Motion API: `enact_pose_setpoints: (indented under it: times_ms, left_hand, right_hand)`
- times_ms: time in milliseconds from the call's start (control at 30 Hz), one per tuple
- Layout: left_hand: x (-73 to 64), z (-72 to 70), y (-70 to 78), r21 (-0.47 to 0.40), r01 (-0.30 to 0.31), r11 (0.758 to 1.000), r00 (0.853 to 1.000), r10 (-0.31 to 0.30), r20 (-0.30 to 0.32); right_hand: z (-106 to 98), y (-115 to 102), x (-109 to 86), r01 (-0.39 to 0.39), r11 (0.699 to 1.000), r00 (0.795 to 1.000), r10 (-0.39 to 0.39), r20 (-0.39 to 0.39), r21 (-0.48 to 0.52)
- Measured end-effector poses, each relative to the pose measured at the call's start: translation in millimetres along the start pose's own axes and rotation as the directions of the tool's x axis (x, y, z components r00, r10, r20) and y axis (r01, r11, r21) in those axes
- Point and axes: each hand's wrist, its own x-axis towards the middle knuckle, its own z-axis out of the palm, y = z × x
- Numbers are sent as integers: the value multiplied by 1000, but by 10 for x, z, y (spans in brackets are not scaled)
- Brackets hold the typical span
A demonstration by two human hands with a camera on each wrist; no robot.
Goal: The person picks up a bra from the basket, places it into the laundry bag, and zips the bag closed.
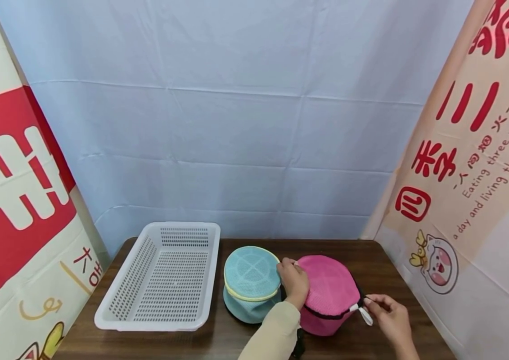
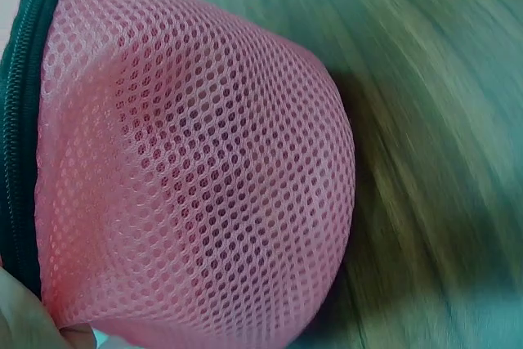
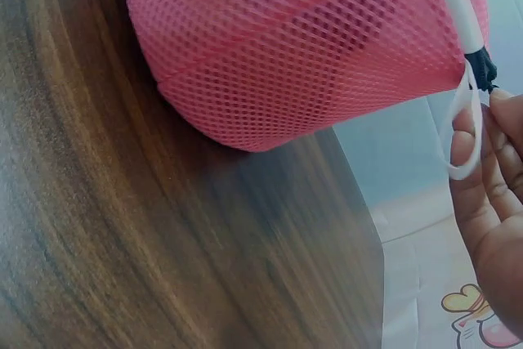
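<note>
A round pink mesh laundry bag (image 1: 326, 290) with a black zipper around its top stands on the table. My left hand (image 1: 294, 281) grips its left side near the rim; in the left wrist view the fingertips (image 2: 29, 316) show at the lower left, by the black zipper band (image 2: 20, 120). On the bag's right side my right hand (image 1: 389, 319) pinches the zipper's small black pull (image 3: 489, 83) between thumb and fingers. A white loop (image 3: 464, 149) hangs from the rim beside those fingers. The zipper runs along the top edge, and the bag's lid lies over its opening.
A light-blue mesh bag (image 1: 252, 280) with a yellow trim stands just left of my left hand. Further left is a white perforated plastic basket (image 1: 101, 320). Both rest on the dark wooden table (image 1: 236, 345), with a pale cloth backdrop (image 1: 236, 150) behind it.
</note>
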Motion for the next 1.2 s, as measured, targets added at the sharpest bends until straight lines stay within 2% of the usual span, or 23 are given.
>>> enact_pose_setpoints:
  times_ms: [133, 267, 300, 533, 567, 767, 800, 900, 1000, 1033, 1067, 1200]
  left_hand:
    - [-11, 25, 24, -29, 36, 999, 998, -38, -55]
    - [-36, 50, 29, -69, 64, 996, 993, -71, -98]
    - [-41, 53, 30, -82, 67, 994, 991, -76, -111]
    - [-53, 53, 59, -121, 91, 988, 986, -106, -130]
    - [-53, 54, 58, -123, 95, 988, 986, -111, -126]
    - [-64, 29, 46, -118, 108, 987, 992, -116, -59]
    - [-64, 18, 44, -111, 104, 988, 993, -109, -43]
    - [-59, -14, 34, -85, 77, 993, 997, -77, 3]
    - [-52, -47, 31, -75, 50, 996, 998, -47, 43]
    - [-48, -59, 29, -73, 44, 996, 998, -39, 58]
    - [-44, -74, 30, -72, 38, 997, 997, -33, 75]
    - [-20, -170, 32, -54, 3, 999, 985, 6, 172]
  right_hand:
    - [-11, 165, 53, 4, 997, 1000, -4, -2, -73]
    - [-16, 412, 143, 10, 999, 999, -9, 38, -46]
    - [-4, 399, 144, 0, 999, 999, 2, 47, -44]
    - [72, 1116, 395, 46, 999, 998, -47, -30, -20]
    - [71, 1130, 401, 33, 999, 999, -33, -33, -19]
    - [39, 1153, 390, 49, 999, 998, -50, -48, -24]
    - [20, 1069, 349, 78, 997, 997, -78, -18, 20]
    - [-20, 1011, 305, 85, 996, 996, -85, -9, 1]
    - [-49, 801, 219, 83, 996, 996, -83, 16, -10]
    - [-44, 780, 216, 56, 997, 998, -57, -9, -58]
    - [-43, 675, 171, 62, 997, 998, -62, -4, -39]
    - [-27, 268, -25, 127, 988, 992, -129, -9, -85]
